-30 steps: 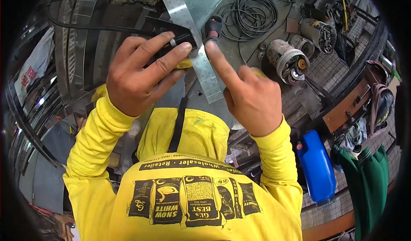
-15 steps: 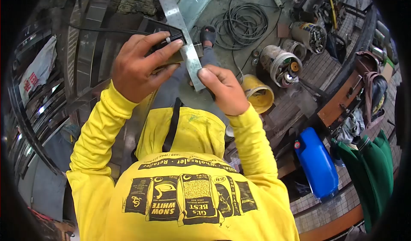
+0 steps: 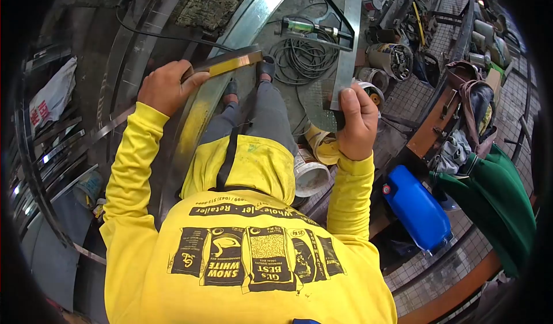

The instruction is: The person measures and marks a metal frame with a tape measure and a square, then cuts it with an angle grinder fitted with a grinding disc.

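Observation:
My left hand is closed on the near end of a short metal bar, whose side reflects yellow; the bar points away over a long shiny metal beam. To the right, my right hand pinches the lower end of a combination square's flat steel blade, thumb on top. The square's black head, with a green level vial, sits farther up the blade. Bar and square are held apart. A coiled dark cable lies on the floor beneath the square.
A wooden slab lies at the back. Beside my right arm are a white bucket, a blue jug and green cloth. A bucket of metal parts stands farther back. Metal lengths line the left.
The square has come away from the bar. My right hand has carried it to the right, while my left hand has moved slightly down and left with the bar.

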Available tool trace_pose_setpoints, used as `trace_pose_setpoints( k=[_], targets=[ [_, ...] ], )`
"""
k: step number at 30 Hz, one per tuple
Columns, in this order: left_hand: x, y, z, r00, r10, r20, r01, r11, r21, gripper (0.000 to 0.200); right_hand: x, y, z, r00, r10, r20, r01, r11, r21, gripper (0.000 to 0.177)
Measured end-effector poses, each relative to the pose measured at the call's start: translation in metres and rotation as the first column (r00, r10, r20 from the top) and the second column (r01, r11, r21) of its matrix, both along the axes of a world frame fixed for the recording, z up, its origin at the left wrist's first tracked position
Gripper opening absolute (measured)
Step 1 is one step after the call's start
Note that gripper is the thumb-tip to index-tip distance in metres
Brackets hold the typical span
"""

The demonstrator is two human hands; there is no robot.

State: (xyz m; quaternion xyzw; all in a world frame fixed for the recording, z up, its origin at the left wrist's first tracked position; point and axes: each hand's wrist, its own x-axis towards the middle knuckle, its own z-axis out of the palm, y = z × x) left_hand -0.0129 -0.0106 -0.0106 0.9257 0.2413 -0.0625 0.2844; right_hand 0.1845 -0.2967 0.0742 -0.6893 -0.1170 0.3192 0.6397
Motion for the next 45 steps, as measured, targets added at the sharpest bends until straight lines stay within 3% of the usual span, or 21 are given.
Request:
trace_pose_setpoints(
  k=[14,22,28,29,31,34,35,36,38,39,41,44,45],
  targets=[
    [0.008,0.006,0.004,0.994,0.015,-0.104,-0.021,0.998,-0.060,0.065,-0.018,-0.025,0.004,0.999,-0.039,0.031,0.040,0.998,-0.054,0.026],
    [-0.014,-0.013,-0.013,0.982,0.039,0.187,-0.054,0.995,0.080,0.056,-0.027,0.001,0.024,0.986,0.065,0.154,-0.051,0.994,-0.096,0.022],
    [-0.018,-0.020,-0.010,0.958,0.054,0.283,-0.101,0.983,0.155,0.057,-0.008,0.122,0.020,0.873,0.322,0.367,-0.310,0.946,-0.091,0.027],
    [-0.019,-0.018,-0.002,0.930,0.120,0.348,-0.156,0.985,0.077,0.056,0.002,0.152,0.018,0.851,0.344,0.396,-0.337,0.937,-0.091,0.029],
    [-0.014,0.000,0.004,0.805,0.274,0.527,-0.272,0.959,-0.083,0.052,0.029,0.221,0.007,0.823,0.350,0.447,-0.360,0.931,-0.066,0.031],
    [0.012,0.061,0.021,0.588,0.594,0.549,-0.591,0.779,-0.209,0.047,0.094,0.333,-0.016,0.761,0.258,0.595,-0.347,0.937,0.038,0.032],
    [0.023,0.087,0.020,0.504,0.653,0.566,-0.678,0.704,-0.209,0.047,0.115,0.367,-0.021,0.744,0.254,0.618,-0.313,0.950,-0.013,0.033],
    [0.039,0.121,0.014,0.501,0.654,0.567,-0.730,0.671,-0.129,0.051,0.138,0.403,-0.025,0.728,0.240,0.643,-0.269,0.962,-0.054,0.034],
    [0.070,0.174,-0.010,0.504,0.667,0.548,-0.807,0.591,0.023,0.060,0.187,0.462,-0.039,0.658,0.249,0.710,-0.208,0.967,-0.147,0.036],
    [0.086,0.193,-0.021,0.538,0.730,0.421,-0.820,0.569,0.060,0.065,0.197,0.480,-0.030,0.702,0.257,0.664,-0.186,0.967,-0.176,0.038],
    [0.117,0.224,-0.033,0.552,0.821,0.145,-0.833,0.536,0.139,0.075,0.238,0.518,-0.057,0.625,0.332,0.706,-0.155,0.940,-0.305,0.040],
    [0.141,0.245,-0.028,0.501,0.858,-0.116,-0.848,0.513,0.133,0.083,0.290,0.556,-0.095,0.490,0.469,0.735,-0.135,0.874,-0.467,0.044],
    [0.144,0.250,-0.026,0.473,0.873,-0.116,-0.868,0.485,0.111,0.082,0.303,0.563,-0.101,0.653,0.519,0.552,-0.258,0.837,-0.483,0.047]
  ],
)
